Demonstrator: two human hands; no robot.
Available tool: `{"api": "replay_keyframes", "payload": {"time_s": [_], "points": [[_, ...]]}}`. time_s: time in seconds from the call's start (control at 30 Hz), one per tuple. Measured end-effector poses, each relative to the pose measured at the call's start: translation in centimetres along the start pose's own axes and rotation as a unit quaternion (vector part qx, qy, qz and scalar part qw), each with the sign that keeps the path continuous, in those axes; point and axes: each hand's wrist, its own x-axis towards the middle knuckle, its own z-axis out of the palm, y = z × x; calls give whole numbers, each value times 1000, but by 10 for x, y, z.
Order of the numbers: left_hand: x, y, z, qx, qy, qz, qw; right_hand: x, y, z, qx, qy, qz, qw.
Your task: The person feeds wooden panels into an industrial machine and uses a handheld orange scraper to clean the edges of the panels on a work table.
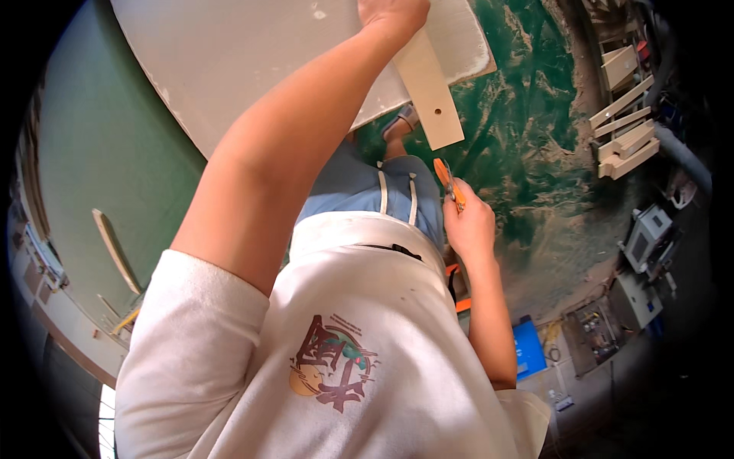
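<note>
At the top edge, my left hand [394,11] is closed over the far part of a pale wooden strip [430,92], its fingertips cut off by the frame. The strip has one round hole near its end and juts past the edge of a worn, light-coloured tabletop [252,53]. Lower down, beside my hip, my right hand [469,218] is closed around a hand tool [447,182] with orange grips and dark metal parts, seemingly pliers. That tool is apart from the strip, a little below its end.
Several pale wood offcuts [631,141] are piled at the right. Grey machine boxes [646,237] and a blue object [527,348] stand at lower right. Dust covers the green floor [527,176]. On the left, a wooden stick [115,249] lies on a green surface [92,153].
</note>
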Motion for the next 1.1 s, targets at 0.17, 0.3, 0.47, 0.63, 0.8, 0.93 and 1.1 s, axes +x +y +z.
{"api": "replay_keyframes", "payload": {"time_s": [0.17,0.3,0.47,0.63,0.8,0.93,1.1], "points": [[-2,-10,24,-7,40,0,999,19,-42,1,-123,-37,-35,991],[-2,-11,25,-24,26,-11,999,32,-58,2,-215,-62,5,975],[-3,-9,30,-41,47,-26,998,28,-59,4,-253,-56,6,966],[-2,-11,30,-60,48,-26,997,28,-62,13,-268,-41,9,962],[0,-14,28,-56,55,-24,997,37,-55,22,-266,-31,-14,964],[-2,-12,21,-43,50,-15,998,58,-23,36,-264,-65,-15,962],[-3,-14,13,-27,110,-23,993,50,-4,41,-196,-55,-38,978]]}}
